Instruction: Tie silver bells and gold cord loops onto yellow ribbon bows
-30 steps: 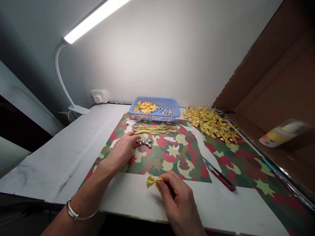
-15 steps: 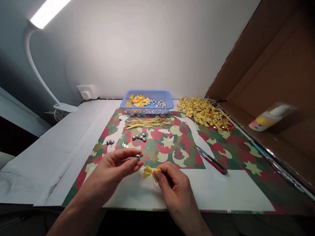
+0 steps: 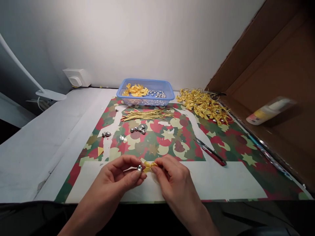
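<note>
Between the thumb and fingers of my left hand (image 3: 123,175) is a small silver bell (image 3: 139,167). My right hand (image 3: 172,175) pinches a yellow bow (image 3: 148,166), which lies close beside the bell, between the two hands. Both hands are over the white sheet (image 3: 228,180) at the front of the table. Beyond them, several loose silver bells (image 3: 139,129) rest on the patterned paper, with a couple more silver bells (image 3: 106,134) to the left. Thin gold cords (image 3: 147,114) lie in a bundle farther back.
A blue basket (image 3: 147,102) at the back holds yellow bows and silver bells. Right of it is a pile of yellow bows with bells (image 3: 203,105). Scissors (image 3: 211,153) lie at the right. A bottle (image 3: 268,113) stands by the cardboard wall; a lamp base (image 3: 52,94) is at the left.
My hands have come together, bringing the bow up against the bell. The camera view has shifted, so the lamp's lit head is out of view.
</note>
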Demonstrator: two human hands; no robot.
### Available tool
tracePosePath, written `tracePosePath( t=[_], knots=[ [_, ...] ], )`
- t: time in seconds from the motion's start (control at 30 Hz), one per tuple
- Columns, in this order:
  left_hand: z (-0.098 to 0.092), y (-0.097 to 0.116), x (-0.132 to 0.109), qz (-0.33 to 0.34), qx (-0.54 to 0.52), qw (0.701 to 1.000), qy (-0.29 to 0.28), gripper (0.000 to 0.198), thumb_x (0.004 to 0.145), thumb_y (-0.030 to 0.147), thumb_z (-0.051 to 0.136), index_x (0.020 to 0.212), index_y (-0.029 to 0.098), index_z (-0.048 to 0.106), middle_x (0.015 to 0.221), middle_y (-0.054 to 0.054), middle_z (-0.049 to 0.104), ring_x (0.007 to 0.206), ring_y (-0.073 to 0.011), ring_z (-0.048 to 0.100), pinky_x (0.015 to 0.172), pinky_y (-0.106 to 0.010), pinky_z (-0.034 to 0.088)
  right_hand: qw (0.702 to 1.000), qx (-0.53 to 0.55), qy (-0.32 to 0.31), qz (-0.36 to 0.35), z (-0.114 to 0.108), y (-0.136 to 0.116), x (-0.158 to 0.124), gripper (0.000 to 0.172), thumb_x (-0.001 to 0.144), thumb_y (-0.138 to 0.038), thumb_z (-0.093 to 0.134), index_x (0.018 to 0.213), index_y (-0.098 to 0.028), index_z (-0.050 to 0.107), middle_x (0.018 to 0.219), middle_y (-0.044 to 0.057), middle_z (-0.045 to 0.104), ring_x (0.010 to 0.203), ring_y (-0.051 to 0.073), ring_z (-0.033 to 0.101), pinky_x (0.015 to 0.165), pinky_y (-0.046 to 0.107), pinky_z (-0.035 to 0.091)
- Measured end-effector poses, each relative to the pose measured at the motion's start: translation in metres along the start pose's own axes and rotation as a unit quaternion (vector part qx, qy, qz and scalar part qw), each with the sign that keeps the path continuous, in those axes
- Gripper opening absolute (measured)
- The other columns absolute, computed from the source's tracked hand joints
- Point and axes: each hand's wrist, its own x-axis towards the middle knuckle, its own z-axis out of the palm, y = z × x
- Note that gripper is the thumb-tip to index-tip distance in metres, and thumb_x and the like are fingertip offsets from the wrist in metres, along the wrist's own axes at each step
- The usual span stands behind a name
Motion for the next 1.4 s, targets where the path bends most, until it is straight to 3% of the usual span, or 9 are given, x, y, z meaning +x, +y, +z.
tracePosePath(
  t=[0.17, 0.3, 0.4, 0.5, 0.8, 1.0, 1.13, 1.27, 1.4],
  knots=[
    [0.003, -0.008, -0.003, 0.043, 0.031, 0.998, 0.045, 0.020, 0.072, 0.023, 0.094, 0.087, 0.021, 0.082, 0.081, 0.000, 0.079, 0.073, -0.0117, 0.072, 0.070, -0.014, 0.058, 0.999, 0.008, 0.050, -0.006, -0.011, 0.003, -0.005, 0.023, 0.102, -0.017, 0.050, 0.119, -0.022, 0.066, 0.105, 0.006, 0.070, 0.094, 0.018, 0.068, 0.080, 0.028, 0.054],
    [0.004, -0.015, -0.004, 0.040, 0.047, 0.997, 0.034, 0.017, 0.071, 0.019, 0.094, 0.084, 0.023, 0.083, 0.082, 0.000, 0.081, 0.076, -0.0128, 0.072, 0.071, -0.014, 0.057, 0.989, 0.116, 0.097, 0.005, -0.012, -0.001, -0.021, 0.042, 0.104, -0.012, 0.046, 0.139, -0.035, 0.052, 0.097, -0.002, 0.072, 0.072, 0.010, 0.068, 0.066, 0.020, 0.056],
    [0.009, -0.017, -0.006, 0.038, 0.013, 0.999, -0.001, 0.015, 0.072, 0.019, 0.093, 0.083, 0.024, 0.083, 0.085, -0.001, 0.082, 0.078, -0.0149, 0.074, 0.073, -0.018, 0.059, 0.985, 0.166, 0.047, 0.015, -0.009, -0.009, -0.029, 0.034, 0.102, -0.009, 0.051, 0.124, -0.034, 0.059, 0.087, -0.005, 0.072, 0.067, 0.009, 0.067, 0.064, 0.018, 0.056],
    [0.014, -0.016, -0.009, 0.024, -0.030, 0.999, -0.014, 0.014, 0.072, 0.019, 0.093, 0.081, 0.023, 0.083, 0.083, 0.000, 0.081, 0.073, -0.0141, 0.074, 0.071, -0.018, 0.060, 0.989, 0.145, 0.018, -0.037, -0.009, -0.012, -0.028, 0.026, 0.099, -0.005, 0.053, 0.103, -0.027, 0.067, 0.089, -0.001, 0.068, 0.075, 0.011, 0.067, 0.069, 0.020, 0.056],
    [0.010, -0.016, -0.011, 0.014, 0.002, 0.999, -0.049, 0.012, 0.078, 0.019, 0.090, 0.084, 0.026, 0.083, 0.080, 0.003, 0.080, 0.075, -0.0090, 0.072, 0.074, -0.012, 0.057, 0.994, 0.075, 0.020, -0.079, -0.009, -0.010, -0.027, 0.029, 0.097, -0.003, 0.053, 0.106, -0.024, 0.070, 0.089, 0.002, 0.059, 0.076, 0.012, 0.063, 0.066, 0.020, 0.052],
    [0.010, -0.025, -0.011, 0.090, 0.083, 0.992, -0.028, 0.013, 0.082, 0.016, 0.084, 0.088, 0.028, 0.083, 0.088, 0.003, 0.081, 0.085, -0.0138, 0.076, 0.081, -0.015, 0.060, 0.995, 0.080, 0.012, -0.052, -0.008, -0.010, -0.027, 0.025, 0.098, -0.006, 0.056, 0.106, -0.025, 0.070, 0.089, 0.001, 0.066, 0.078, 0.012, 0.066, 0.069, 0.020, 0.053],
    [0.004, -0.032, -0.011, 0.215, 0.210, 0.953, -0.029, 0.023, 0.090, 0.014, 0.073, 0.101, 0.032, 0.081, 0.104, 0.003, 0.081, 0.094, -0.0172, 0.077, 0.084, -0.019, 0.063, 0.996, 0.088, 0.015, -0.026, -0.004, -0.012, -0.032, 0.022, 0.099, -0.009, 0.055, 0.110, -0.025, 0.064, 0.089, -0.001, 0.072, 0.079, 0.012, 0.070, 0.072, 0.019, 0.055],
    [0.000, -0.037, -0.012, 0.349, 0.350, 0.869, -0.033, 0.036, 0.092, 0.004, 0.064, 0.112, 0.033, 0.074, 0.106, 0.003, 0.078, 0.098, -0.0160, 0.077, 0.085, -0.019, 0.063, 0.997, 0.060, 0.019, -0.037, 0.000, -0.012, -0.033, 0.021, 0.099, -0.010, 0.053, 0.111, -0.024, 0.060, 0.090, -0.001, 0.072, 0.076, 0.013, 0.071, 0.067, 0.020, 0.056],
    [-0.002, -0.040, -0.013, 0.386, 0.412, 0.825, -0.032, 0.033, 0.092, 0.003, 0.064, 0.111, 0.029, 0.069, 0.104, 0.002, 0.077, 0.092, -0.0145, 0.076, 0.080, -0.018, 0.063, 0.993, 0.022, 0.041, -0.108, -0.002, -0.008, -0.031, 0.022, 0.096, -0.003, 0.054, 0.103, -0.023, 0.062, 0.086, 0.000, 0.071, 0.075, 0.013, 0.070, 0.068, 0.021, 0.057]
  ],
)
